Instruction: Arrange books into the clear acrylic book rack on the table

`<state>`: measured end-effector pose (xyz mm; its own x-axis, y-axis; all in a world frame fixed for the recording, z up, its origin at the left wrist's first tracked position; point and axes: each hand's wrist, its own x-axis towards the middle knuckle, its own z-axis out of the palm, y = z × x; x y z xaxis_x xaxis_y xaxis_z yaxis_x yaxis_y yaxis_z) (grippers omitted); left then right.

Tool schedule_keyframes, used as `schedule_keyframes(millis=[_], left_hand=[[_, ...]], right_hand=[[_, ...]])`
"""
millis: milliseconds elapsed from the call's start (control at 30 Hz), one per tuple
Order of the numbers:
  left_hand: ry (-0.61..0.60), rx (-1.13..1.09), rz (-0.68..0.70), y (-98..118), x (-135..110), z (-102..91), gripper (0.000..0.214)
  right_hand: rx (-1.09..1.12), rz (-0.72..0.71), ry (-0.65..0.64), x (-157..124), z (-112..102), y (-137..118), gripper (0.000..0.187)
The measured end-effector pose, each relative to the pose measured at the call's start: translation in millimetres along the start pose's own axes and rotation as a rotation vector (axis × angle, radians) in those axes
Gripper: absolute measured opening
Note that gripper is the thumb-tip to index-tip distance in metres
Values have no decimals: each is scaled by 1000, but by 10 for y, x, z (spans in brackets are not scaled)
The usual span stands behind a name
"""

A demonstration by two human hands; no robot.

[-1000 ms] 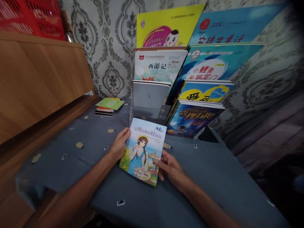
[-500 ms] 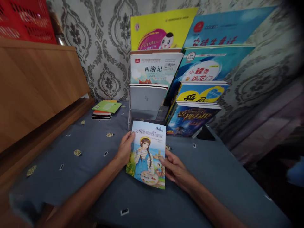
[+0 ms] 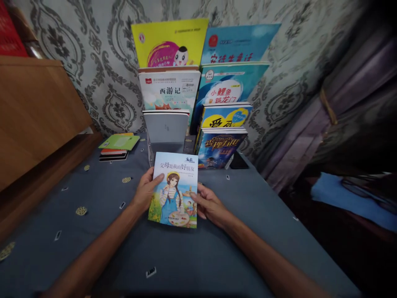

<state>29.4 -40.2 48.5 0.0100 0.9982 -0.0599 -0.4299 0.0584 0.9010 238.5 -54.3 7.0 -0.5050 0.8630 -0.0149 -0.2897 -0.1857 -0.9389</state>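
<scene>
While the left thumb (image 3: 157, 179) lies across the front cover and the right thumb (image 3: 194, 195) presses near the opposite edge, the other fingers of both hands curl behind or beside the book, so each hand is grasping it rather than resting open. The left hand (image 3: 144, 192) and right hand (image 3: 211, 205) hold the paperback (image 3: 173, 194) between them, its cover showing a girl in a straw hat and blue overalls. It tilts over a blue-grey patterned tablecloth (image 3: 204, 256), and I cannot tell whether its lower edge touches the cloth. Just beyond it stands a clear acrylic book rack (image 3: 151, 151), its front slot holding a grey-covered book (image 3: 166, 127). Behind that, a Journey to the West book (image 3: 167, 91) and a yellow picture book (image 3: 169, 43) lean on the left, with a dark-blue book (image 3: 221, 145) and several blue titles (image 3: 229, 85) on the right. A small stack of notebooks (image 3: 119, 142) lies on the cloth to the left, beside a wooden panel (image 3: 37, 116). Damask wallpaper (image 3: 114, 109) rises behind, and a curtain (image 3: 328, 120) hangs at the right.
</scene>
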Motion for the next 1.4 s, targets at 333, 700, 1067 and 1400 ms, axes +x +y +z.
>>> schedule_keyframes(millis=[333, 700, 1067, 1400], left_hand=[[-59, 49, -57, -34, -234, -87, 73], [-105, 133, 50, -39, -207, -30, 69], [-322, 501, 198, 190, -177, -388, 47], [-75, 749, 406, 338, -176, -316, 28]], right_hand=[[-43, -63, 32, 3, 40, 19, 57], [-142, -170, 103, -18, 24, -32, 56], [-305, -240, 109, -31, 79, -84, 54], [-515, -487, 221, 103, 203, -289, 38]])
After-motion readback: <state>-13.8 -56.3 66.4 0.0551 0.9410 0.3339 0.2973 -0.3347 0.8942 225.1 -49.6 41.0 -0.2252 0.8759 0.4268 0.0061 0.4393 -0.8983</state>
